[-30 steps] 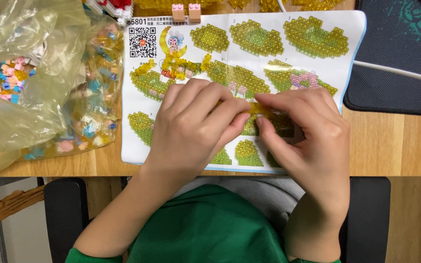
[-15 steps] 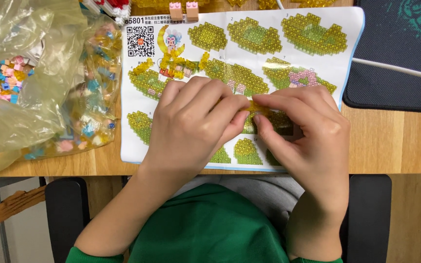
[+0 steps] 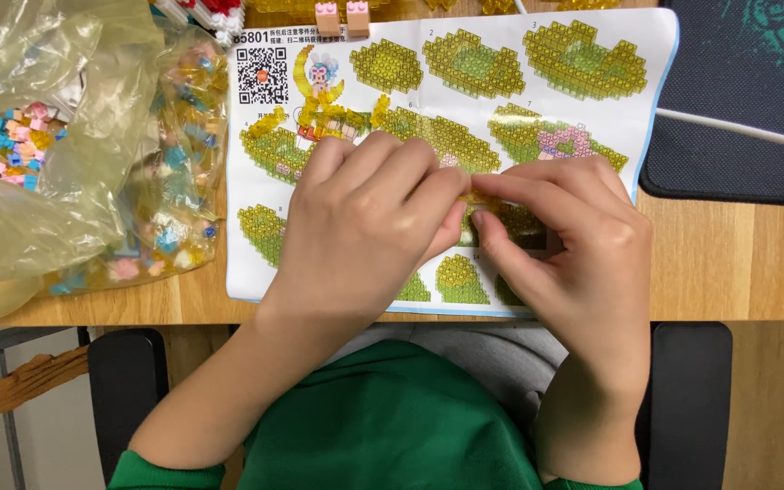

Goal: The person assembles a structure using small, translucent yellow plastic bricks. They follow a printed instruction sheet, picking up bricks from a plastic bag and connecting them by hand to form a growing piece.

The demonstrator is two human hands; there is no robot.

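1. The left hand (image 3: 365, 227) and the right hand (image 3: 564, 245) meet in the middle, just above the instruction sheet (image 3: 428, 100). Together they pinch a small see-through yellow brick piece (image 3: 483, 197) between their fingertips – most of it is hidden, so its shape is hard to tell.
2. Both hands are closed on that piece, likely held close so the tiny bricks can be pressed together.
3. The sheet lies flat on the wooden worktop (image 3: 737, 263) under the hands, likely so its pictures stay easy to see. It is white with a blue edge, shows yellow-green block shapes in numbered steps, and has a black square code at its far left corner.
4. On the left, clear plastic bags (image 3: 65, 154) hold pink, blue and yellow bricks – bunched up, just beside the sheet.
5. Two small pink bricks (image 3: 342, 16) sit at the sheet's far edge.
6. A dark mat (image 3: 746, 100) lies far right, with a white cable (image 3: 746, 129) across it.
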